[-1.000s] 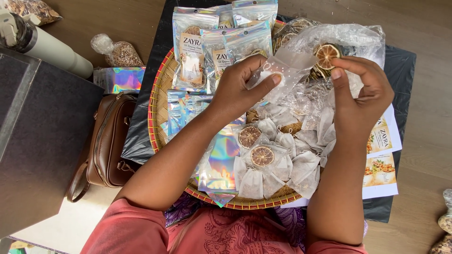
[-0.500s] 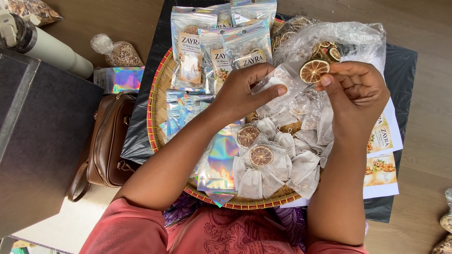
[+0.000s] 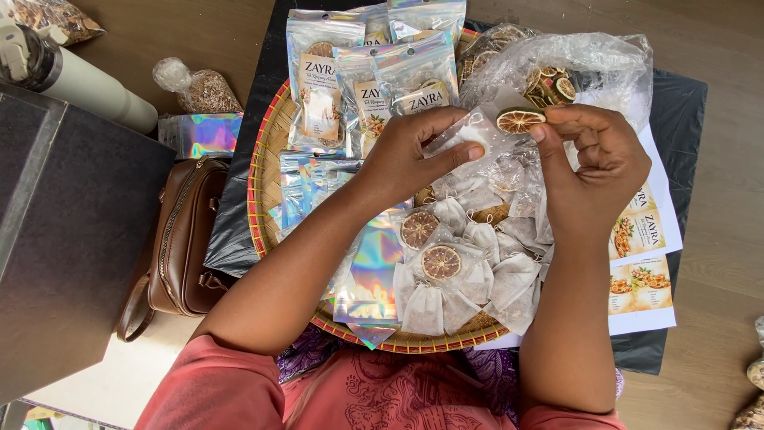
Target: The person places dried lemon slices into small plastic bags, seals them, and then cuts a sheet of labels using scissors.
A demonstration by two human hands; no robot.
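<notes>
My left hand [image 3: 415, 156] pinches a small white mesh tea bag [image 3: 471, 130] above the round woven tray [image 3: 264, 159]. My right hand [image 3: 597, 159] holds a dried citrus slice [image 3: 519, 120] by its edge, right at the mouth of that bag. Below the hands lie several filled mesh bags [image 3: 465, 271], two showing citrus slices inside. A clear plastic bag of dried slices [image 3: 574, 68] sits behind my right hand. Holographic pouches [image 3: 362, 84] stand at the tray's far side, and flat ones [image 3: 370, 271] lie near my left forearm.
A brown leather bag [image 3: 179, 239] lies left of the tray beside a dark box [image 3: 64, 239]. A pale bottle [image 3: 79, 80] and a small bag of dried bits [image 3: 203, 87] sit at the far left. Printed label sheets [image 3: 649, 263] lie at right on black plastic sheeting [image 3: 676, 103].
My right hand has carried the citrus slice leftward and down, from above the plastic bag to the mouth of the mesh bag held in my left hand.
</notes>
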